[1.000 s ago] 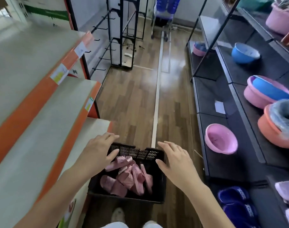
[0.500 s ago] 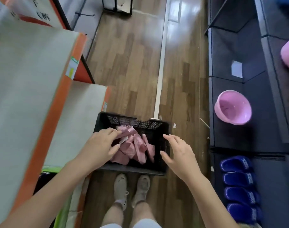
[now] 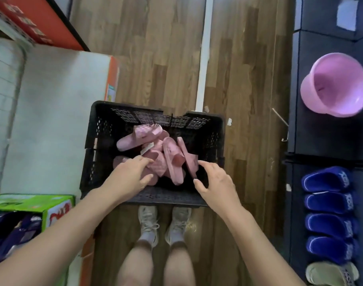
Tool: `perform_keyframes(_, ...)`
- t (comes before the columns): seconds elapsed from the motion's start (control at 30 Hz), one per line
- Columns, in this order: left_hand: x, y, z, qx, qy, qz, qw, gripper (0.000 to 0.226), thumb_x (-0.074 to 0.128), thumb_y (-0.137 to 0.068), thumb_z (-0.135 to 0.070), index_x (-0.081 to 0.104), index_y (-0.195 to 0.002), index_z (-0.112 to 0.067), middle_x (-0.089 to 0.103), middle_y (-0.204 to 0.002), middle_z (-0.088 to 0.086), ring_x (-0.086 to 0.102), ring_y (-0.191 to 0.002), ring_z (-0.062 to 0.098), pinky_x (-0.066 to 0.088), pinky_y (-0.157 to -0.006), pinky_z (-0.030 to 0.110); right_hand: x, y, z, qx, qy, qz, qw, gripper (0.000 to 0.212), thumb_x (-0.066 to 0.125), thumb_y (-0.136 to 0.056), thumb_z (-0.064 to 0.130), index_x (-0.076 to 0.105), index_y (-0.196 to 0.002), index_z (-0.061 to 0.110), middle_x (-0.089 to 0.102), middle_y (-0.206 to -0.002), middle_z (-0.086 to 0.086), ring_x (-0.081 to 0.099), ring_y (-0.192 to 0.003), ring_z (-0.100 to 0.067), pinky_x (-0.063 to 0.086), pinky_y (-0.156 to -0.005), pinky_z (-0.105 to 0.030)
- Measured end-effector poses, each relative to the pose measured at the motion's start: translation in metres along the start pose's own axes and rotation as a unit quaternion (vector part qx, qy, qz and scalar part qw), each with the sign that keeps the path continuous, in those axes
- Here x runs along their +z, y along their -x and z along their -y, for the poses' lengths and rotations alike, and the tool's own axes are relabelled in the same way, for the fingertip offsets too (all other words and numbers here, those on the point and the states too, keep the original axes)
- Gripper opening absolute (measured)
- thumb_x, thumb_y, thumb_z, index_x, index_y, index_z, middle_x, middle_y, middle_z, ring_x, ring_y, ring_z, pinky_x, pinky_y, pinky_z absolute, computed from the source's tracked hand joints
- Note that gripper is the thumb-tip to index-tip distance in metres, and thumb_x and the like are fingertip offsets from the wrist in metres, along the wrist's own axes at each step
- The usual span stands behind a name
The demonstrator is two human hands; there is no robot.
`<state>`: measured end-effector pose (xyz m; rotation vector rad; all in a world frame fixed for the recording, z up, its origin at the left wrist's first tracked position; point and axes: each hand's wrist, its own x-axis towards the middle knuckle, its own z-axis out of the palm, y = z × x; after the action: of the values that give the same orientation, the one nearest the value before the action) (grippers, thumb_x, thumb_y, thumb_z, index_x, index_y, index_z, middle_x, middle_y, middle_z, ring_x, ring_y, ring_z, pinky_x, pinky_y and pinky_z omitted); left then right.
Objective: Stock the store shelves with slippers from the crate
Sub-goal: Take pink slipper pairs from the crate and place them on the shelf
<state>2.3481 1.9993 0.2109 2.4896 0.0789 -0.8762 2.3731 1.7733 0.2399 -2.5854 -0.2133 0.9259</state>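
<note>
Looking straight down: the black crate [image 3: 89, 145] sits on the wood floor [image 3: 155, 58], right in front of the person's pale sneakers [image 3: 164, 223]. The pink slippers [image 3: 168, 155] lie in a loose heap inside it, some flat and a couple tipped up on edge, with a small tag showing among them.

The left hand [image 3: 129, 176] is in over the near-left part of the heap. Its fingers [image 3: 144, 159] are stretched forward and only lightly bent, the tips on or just above a slipper; real contact is too close to call. The thumb is held apart below, and nothing is pinched between thumb and fingers.

The right hand [image 3: 215, 182] hovers over the crate's near-right corner. Its fingers [image 3: 205, 164] are spread and gently curved, with the thumb splayed out to the side. It is carrying nothing, and its fingertips are just beside the slipper standing on edge, with a sliver of dark crate showing between.

To the left is a pale shelf [image 3: 52, 120] with an orange edge, and a green box [image 3: 32, 203] below it. To the right, a dark shelf [image 3: 321, 141] carries a pink basin [image 3: 337, 85] tipped on its side, a row of blue slippers [image 3: 329, 213] and one beige slipper [image 3: 331, 273] at the bottom.
</note>
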Motion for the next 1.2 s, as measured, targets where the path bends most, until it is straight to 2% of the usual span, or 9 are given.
perform_keyframes(0.27, 0.118, -0.086, 0.042, -0.046, 0.033, 0.081, 0.995, 0.045, 0.051, -0.092, -0.032, 0.043, -0.134, -0.02, 0.048, -0.135, 0.003, 0.047, -0.122, 0.023, 0.039, -0.099, 0.036, 0.108, -0.077, -0.058, 0.019, 0.009, 0.041, 0.999, 0.052, 0.049, -0.092, 0.033, 0.033, -0.14, 0.021, 0.045, -0.134, 0.0, 0.044, -0.12, -0.02, 0.034, -0.099, -0.034)
perform_keyframes(0.43, 0.182, -0.14, 0.067, -0.138, 0.188, 0.089, 0.968, 0.041, 0.057, -0.089, -0.026, 0.052, -0.128, -0.014, 0.058, -0.126, 0.005, 0.055, -0.114, 0.019, 0.041, -0.097, 0.03, 0.169, -0.119, -0.09, 0.038, -0.017, 0.053, 0.998, 0.053, 0.051, -0.09, 0.03, 0.035, -0.141, 0.02, 0.045, -0.137, -0.002, 0.043, -0.124, -0.022, 0.036, -0.103, -0.039)
perform_keyframes(0.5, 0.206, -0.163, 0.077, -0.183, 0.247, 0.091, 0.947, 0.038, 0.061, -0.086, -0.026, 0.057, -0.121, -0.012, 0.064, -0.115, 0.006, 0.058, -0.105, 0.018, 0.044, -0.09, 0.029, 0.188, -0.135, -0.1, 0.048, -0.017, 0.062, 0.997, 0.054, 0.051, -0.09, 0.029, 0.034, -0.141, 0.019, 0.044, -0.139, -0.003, 0.042, -0.125, -0.023, 0.035, -0.104, -0.04)
perform_keyframes(0.63, 0.244, -0.198, 0.084, -0.251, 0.369, 0.132, 0.885, 0.028, 0.064, -0.082, -0.036, 0.06, -0.095, -0.012, 0.058, -0.079, 0.002, 0.051, -0.065, 0.017, 0.039, -0.056, 0.026, 0.213, -0.159, -0.117, 0.054, -0.005, 0.068, 0.996, 0.056, 0.05, -0.089, 0.031, 0.034, -0.141, 0.018, 0.045, -0.139, -0.005, 0.043, -0.125, -0.024, 0.034, -0.103, -0.04)
perform_keyframes(0.83, 0.284, -0.217, 0.081, -0.309, 0.428, 0.129, 0.84, 0.035, 0.063, -0.087, -0.023, 0.057, -0.117, -0.006, 0.064, -0.11, 0.012, 0.061, -0.095, 0.026, 0.048, -0.061, 0.029, 0.227, -0.176, -0.134, 0.08, -0.081, 0.041, 0.993, 0.053, 0.055, -0.087, 0.028, 0.04, -0.137, 0.02, 0.049, -0.136, -0.003, 0.047, -0.123, -0.021, 0.039, -0.101, -0.04)
perform_keyframes(0.93, 0.289, -0.214, 0.073, -0.327, 0.475, 0.098, 0.811, 0.026, 0.056, -0.09, -0.011, 0.057, -0.115, -0.001, 0.064, -0.108, 0.019, 0.062, -0.099, 0.032, 0.055, -0.072, 0.037, 0.227, -0.175, -0.134, 0.094, -0.117, 0.024, 0.988, 0.05, 0.055, -0.087, 0.026, 0.043, -0.135, 0.021, 0.05, -0.136, -0.001, 0.047, -0.123, -0.018, 0.04, -0.101, -0.039)
perform_keyframes(1.07, 0.27, -0.198, 0.072, -0.297, 0.52, 0.121, 0.792, 0.015, 0.049, -0.091, -0.004, 0.06, -0.101, -0.002, 0.065, -0.094, 0.015, 0.063, -0.084, 0.025, 0.055, -0.065, 0.03, 0.221, -0.168, -0.127, 0.112, -0.161, 0.01, 0.981, 0.049, 0.053, -0.09, 0.026, 0.04, -0.137, 0.02, 0.047, -0.137, -0.001, 0.046, -0.123, -0.019, 0.04, -0.099, -0.034)
perform_keyframes(1.13, 0.254, -0.186, 0.075, -0.271, 0.531, 0.152, 0.788, 0.012, 0.047, -0.091, -0.003, 0.059, -0.089, -0.005, 0.065, -0.071, 0.006, 0.062, -0.065, 0.013, 0.054, -0.059, 0.025, 0.216, -0.166, -0.122, 0.134, -0.203, 0.004, 0.97, 0.05, 0.054, -0.091, 0.028, 0.038, -0.138, 0.02, 0.047, -0.138, -0.001, 0.046, -0.123, -0.017, 0.039, -0.098, -0.032)
perform_keyframes(1.2, 0.239, -0.174, 0.078, -0.248, 0.545, 0.177, 0.781, 0.019, 0.043, -0.091, 0.001, 0.052, -0.077, -0.007, 0.049, -0.044, -0.006, 0.044, -0.038, 0.002, 0.043, -0.044, 0.015, 0.212, -0.168, -0.117, 0.163, -0.262, -0.007, 0.951, 0.055, 0.056, -0.09, 0.036, 0.038, -0.139, 0.019, 0.047, -0.137, -0.001, 0.046, -0.124, -0.017, 0.038, -0.1, -0.031)
